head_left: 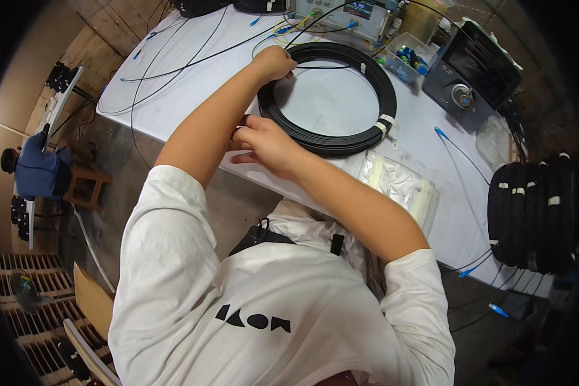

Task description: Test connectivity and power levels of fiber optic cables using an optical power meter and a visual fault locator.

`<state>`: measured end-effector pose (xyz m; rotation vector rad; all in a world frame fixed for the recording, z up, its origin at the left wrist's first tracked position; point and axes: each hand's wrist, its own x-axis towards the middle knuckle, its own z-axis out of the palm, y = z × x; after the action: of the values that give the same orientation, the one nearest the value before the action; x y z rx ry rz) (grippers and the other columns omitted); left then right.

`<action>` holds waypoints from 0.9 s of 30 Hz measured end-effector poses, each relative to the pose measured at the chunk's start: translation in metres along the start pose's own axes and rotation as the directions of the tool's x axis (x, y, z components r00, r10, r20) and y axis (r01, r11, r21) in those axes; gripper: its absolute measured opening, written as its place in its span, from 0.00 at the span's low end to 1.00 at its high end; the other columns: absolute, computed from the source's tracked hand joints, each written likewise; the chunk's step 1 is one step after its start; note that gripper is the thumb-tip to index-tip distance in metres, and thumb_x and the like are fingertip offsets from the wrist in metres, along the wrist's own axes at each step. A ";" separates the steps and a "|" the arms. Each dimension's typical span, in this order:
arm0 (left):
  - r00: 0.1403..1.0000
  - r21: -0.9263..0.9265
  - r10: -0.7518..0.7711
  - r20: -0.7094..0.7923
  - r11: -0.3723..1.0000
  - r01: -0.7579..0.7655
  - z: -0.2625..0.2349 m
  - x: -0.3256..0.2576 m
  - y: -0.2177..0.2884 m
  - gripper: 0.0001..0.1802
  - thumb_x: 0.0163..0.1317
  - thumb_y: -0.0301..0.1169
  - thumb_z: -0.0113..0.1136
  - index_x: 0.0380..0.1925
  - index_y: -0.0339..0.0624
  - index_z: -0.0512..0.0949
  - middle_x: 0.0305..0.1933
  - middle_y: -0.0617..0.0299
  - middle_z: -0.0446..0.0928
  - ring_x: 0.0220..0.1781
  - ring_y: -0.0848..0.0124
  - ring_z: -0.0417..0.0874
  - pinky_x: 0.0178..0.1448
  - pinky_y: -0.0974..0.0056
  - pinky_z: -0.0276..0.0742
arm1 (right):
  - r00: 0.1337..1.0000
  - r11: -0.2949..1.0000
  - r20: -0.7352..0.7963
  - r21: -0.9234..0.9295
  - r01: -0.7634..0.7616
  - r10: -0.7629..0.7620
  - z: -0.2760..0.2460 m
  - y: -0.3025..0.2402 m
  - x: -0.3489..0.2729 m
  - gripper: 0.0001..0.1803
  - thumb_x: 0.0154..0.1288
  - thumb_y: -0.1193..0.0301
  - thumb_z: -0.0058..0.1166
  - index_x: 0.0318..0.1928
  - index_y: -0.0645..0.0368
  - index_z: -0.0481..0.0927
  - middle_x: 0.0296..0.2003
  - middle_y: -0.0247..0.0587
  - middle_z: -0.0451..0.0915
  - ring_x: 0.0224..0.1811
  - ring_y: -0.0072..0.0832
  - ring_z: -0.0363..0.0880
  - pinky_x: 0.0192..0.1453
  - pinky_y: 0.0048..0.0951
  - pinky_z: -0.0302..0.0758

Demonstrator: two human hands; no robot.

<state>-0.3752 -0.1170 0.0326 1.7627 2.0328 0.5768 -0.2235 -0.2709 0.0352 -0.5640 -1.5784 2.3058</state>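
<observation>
head view: left hand (273, 62) grips the far rim of the black cable coil (376, 83); right hand (264, 143) pinches its near rim, white table (193, 90) beneath.

A white-topped work table (431, 135) carries everything; a large ring-shaped coil of black cable (341, 138), bound with white tape bands, lies flat on it, gripped at its far-left rim by the left hand (273, 62) and met at its near-left rim by the right hand (264, 145); just right of the nearer grip lie clear plastic bags (399, 183); beyond the farther grip, thin black and white cables (193, 61) trail over the tabletop; well to the right of both grips stand a small clear plastic box (408, 56) of blue and dark parts, perhaps connectors, and a dark grey screened device (473, 74); a blue-tipped thin cable (453, 145) runs nearby.
</observation>
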 end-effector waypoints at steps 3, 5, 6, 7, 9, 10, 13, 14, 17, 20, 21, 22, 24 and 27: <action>0.994 -0.108 -0.093 0.063 0.989 0.100 0.001 0.003 0.010 0.12 0.63 0.36 0.64 0.31 0.38 0.87 0.25 0.61 0.85 0.20 0.71 0.76 0.26 0.62 0.71 | 0.998 0.924 -0.016 0.378 0.058 -0.056 0.006 0.008 0.002 0.20 0.73 0.69 0.47 0.61 0.60 0.72 0.52 0.42 0.80 0.55 0.34 0.81 0.56 0.40 0.78; 0.984 -0.171 -0.143 0.102 0.972 0.159 0.004 0.006 0.012 0.13 0.64 0.36 0.64 0.27 0.38 0.86 0.22 0.62 0.82 0.17 0.72 0.72 0.21 0.62 0.65 | 0.996 0.839 -0.060 0.536 0.093 -0.072 0.009 0.009 0.002 0.15 0.73 0.71 0.44 0.57 0.59 0.72 0.48 0.42 0.80 0.51 0.33 0.81 0.55 0.45 0.78; 0.971 -0.204 -0.194 0.142 0.954 0.220 0.004 0.008 0.013 0.13 0.64 0.36 0.64 0.26 0.39 0.85 0.22 0.62 0.82 0.16 0.72 0.70 0.20 0.62 0.63 | 0.995 0.826 -0.071 0.554 0.099 -0.072 0.011 0.010 0.002 0.16 0.73 0.72 0.42 0.58 0.57 0.71 0.49 0.40 0.80 0.50 0.33 0.80 0.54 0.46 0.78; 0.952 -0.234 -0.243 0.184 0.930 0.283 0.004 0.010 0.013 0.13 0.64 0.36 0.64 0.25 0.39 0.84 0.22 0.61 0.81 0.15 0.73 0.68 0.19 0.63 0.61 | 0.994 0.827 -0.076 0.552 0.104 -0.075 0.014 0.012 0.002 0.16 0.73 0.72 0.42 0.58 0.57 0.71 0.49 0.40 0.80 0.50 0.33 0.80 0.54 0.46 0.78; 0.936 -0.264 -0.255 0.244 0.911 0.317 0.001 0.013 0.013 0.12 0.65 0.34 0.63 0.26 0.39 0.84 0.23 0.61 0.82 0.15 0.73 0.71 0.20 0.64 0.65 | 0.993 0.785 -0.114 0.610 0.105 -0.044 0.022 0.018 0.001 0.16 0.73 0.72 0.41 0.59 0.55 0.71 0.50 0.39 0.79 0.51 0.33 0.79 0.55 0.46 0.77; 0.914 -0.290 -0.270 0.304 0.887 0.359 0.002 0.013 0.012 0.11 0.66 0.33 0.63 0.26 0.39 0.84 0.24 0.61 0.82 0.16 0.73 0.73 0.21 0.65 0.69 | 0.989 0.805 -0.146 0.584 0.110 -0.029 0.022 0.018 0.005 0.17 0.73 0.73 0.38 0.59 0.54 0.72 0.52 0.39 0.79 0.52 0.34 0.79 0.56 0.47 0.77; 0.903 -0.373 -0.294 0.314 0.836 0.402 0.016 0.009 0.028 0.10 0.68 0.29 0.60 0.29 0.38 0.84 0.26 0.60 0.83 0.20 0.73 0.79 0.26 0.68 0.80 | 0.981 0.763 -0.189 0.628 0.153 -0.041 0.017 0.019 0.012 0.16 0.74 0.75 0.38 0.58 0.58 0.71 0.54 0.43 0.78 0.56 0.38 0.78 0.63 0.52 0.74; 0.874 -0.365 -0.320 0.366 0.814 0.451 0.015 0.006 0.036 0.09 0.69 0.28 0.59 0.31 0.38 0.83 0.27 0.61 0.84 0.24 0.73 0.83 0.32 0.69 0.86 | 0.980 0.762 -0.195 0.629 0.157 -0.040 0.014 0.020 0.011 0.16 0.74 0.75 0.38 0.58 0.58 0.71 0.54 0.43 0.78 0.56 0.38 0.78 0.63 0.52 0.74; 0.883 -0.390 -0.269 0.385 0.819 0.420 0.008 0.010 0.020 0.08 0.70 0.28 0.59 0.32 0.38 0.83 0.29 0.61 0.84 0.24 0.73 0.83 0.31 0.69 0.85 | 0.981 0.751 -0.173 0.637 0.175 -0.082 0.017 0.021 0.005 0.12 0.74 0.74 0.41 0.51 0.60 0.75 0.49 0.45 0.81 0.51 0.40 0.81 0.61 0.54 0.78; 0.890 -0.403 -0.279 0.362 0.814 0.419 0.007 0.007 0.023 0.07 0.69 0.28 0.60 0.33 0.38 0.83 0.29 0.62 0.85 0.24 0.75 0.83 0.31 0.71 0.84 | 0.951 0.741 -0.306 0.628 0.238 -0.046 0.001 0.032 -0.003 0.11 0.74 0.72 0.42 0.50 0.61 0.74 0.48 0.47 0.81 0.50 0.42 0.83 0.60 0.54 0.80; 0.897 -0.417 -0.277 0.343 0.811 0.410 0.007 0.006 0.020 0.07 0.69 0.29 0.61 0.33 0.38 0.83 0.29 0.62 0.85 0.24 0.76 0.82 0.30 0.72 0.84 | 0.953 0.743 -0.300 0.628 0.232 -0.044 -0.003 0.033 -0.009 0.11 0.74 0.72 0.42 0.50 0.61 0.74 0.48 0.47 0.81 0.50 0.42 0.83 0.60 0.54 0.80; 0.897 -0.418 -0.278 0.344 0.810 0.411 0.006 0.005 0.020 0.07 0.69 0.29 0.61 0.33 0.38 0.83 0.29 0.62 0.85 0.24 0.76 0.82 0.30 0.72 0.84 | 0.958 0.672 -0.284 0.703 0.234 -0.037 -0.008 0.030 -0.020 0.11 0.73 0.72 0.42 0.51 0.60 0.73 0.47 0.49 0.81 0.47 0.43 0.83 0.57 0.54 0.81; 0.911 -0.447 -0.258 0.322 0.806 0.387 0.005 0.002 0.019 0.07 0.69 0.29 0.61 0.32 0.39 0.83 0.29 0.63 0.84 0.24 0.77 0.81 0.30 0.73 0.83 | 0.962 0.594 -0.272 0.775 0.217 0.004 -0.020 0.021 -0.045 0.11 0.72 0.72 0.44 0.52 0.59 0.71 0.44 0.51 0.82 0.42 0.43 0.85 0.54 0.55 0.83; 0.922 -0.394 -0.275 0.274 0.842 0.368 0.010 0.002 0.026 0.07 0.69 0.29 0.61 0.32 0.39 0.83 0.29 0.64 0.84 0.24 0.77 0.80 0.30 0.73 0.83 | 0.972 0.646 -0.227 0.751 0.135 0.061 -0.070 0.009 -0.076 0.19 0.76 0.65 0.45 0.61 0.60 0.69 0.48 0.57 0.83 0.32 0.38 0.85 0.45 0.50 0.86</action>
<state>-0.3480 -0.1109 0.0381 1.1333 1.8188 0.6499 -0.1238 -0.2509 0.0156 -0.5262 -0.3827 2.4624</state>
